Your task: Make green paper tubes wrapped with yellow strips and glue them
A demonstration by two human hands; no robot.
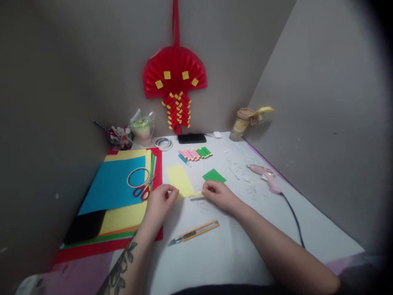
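Note:
My left hand [162, 200] is closed in a pinch at the lower left corner of a pale yellow paper sheet [180, 179]; whatever lies between its fingertips is too small to make out. Thumb and fingers of my right hand [220, 196] pinch a thin yellow paper strip [196, 194], which points toward the left hand just over the table. Behind the right hand lies a green paper piece [214, 175]. Nearer to me, a craft knife [196, 232] with an orange handle rests with its blade to the left.
Coloured paper sheets [113, 184] are stacked at left, bearing scissors [141, 191] and a tape roll [138, 178]. Pink and green paper rolls [196, 153] lie farther back. A pink glue gun [267, 177], its cord trailing forward, is at right. Cups and a phone [192, 139] stand near the wall.

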